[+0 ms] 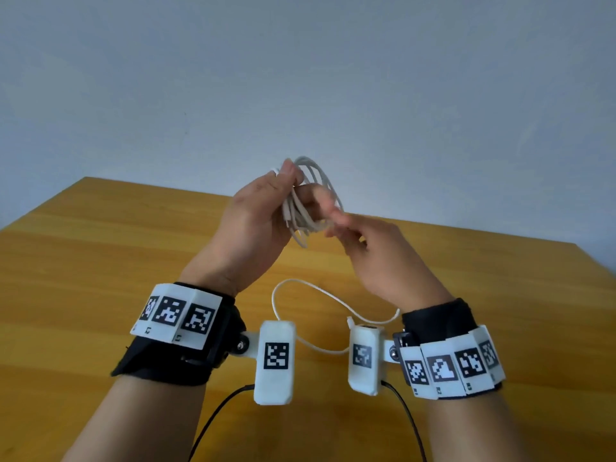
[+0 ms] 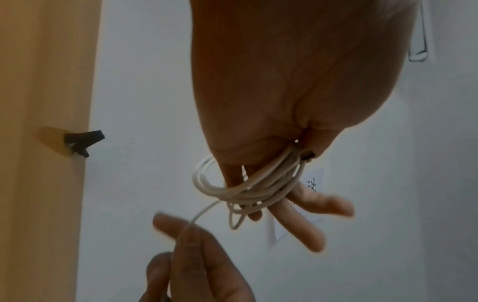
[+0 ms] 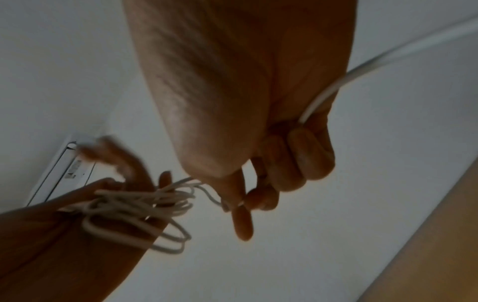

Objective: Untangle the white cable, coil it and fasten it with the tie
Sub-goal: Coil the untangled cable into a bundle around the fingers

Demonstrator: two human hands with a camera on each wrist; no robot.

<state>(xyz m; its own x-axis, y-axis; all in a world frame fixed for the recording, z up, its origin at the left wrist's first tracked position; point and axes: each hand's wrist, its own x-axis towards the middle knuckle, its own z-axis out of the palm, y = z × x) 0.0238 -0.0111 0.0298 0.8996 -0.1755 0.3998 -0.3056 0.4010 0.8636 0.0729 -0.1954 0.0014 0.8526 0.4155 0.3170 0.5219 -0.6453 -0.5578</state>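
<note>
The white cable [image 1: 308,201] is wound in several loops round my left hand [image 1: 266,208], held up above the table. In the left wrist view the loops [image 2: 248,190] cross the fingers, pinned by the thumb, with a dark piece [image 2: 308,156] at the thumb's tip. My right hand [image 1: 363,241] is just right of the coil and pinches the running strand [image 3: 240,203] between thumb and forefinger; the strand passes through its curled fingers. The loose tail [image 1: 320,291] hangs in a loop between my wrists. The coil [image 3: 139,206] looks blurred in the right wrist view.
A yellow wooden table [image 1: 100,278] lies below my hands, against a pale wall [image 1: 300,78]. A small black object [image 2: 82,143], possibly the tie, lies near the table's far edge in the left wrist view. Black camera leads [image 1: 216,415] trail from my wrists.
</note>
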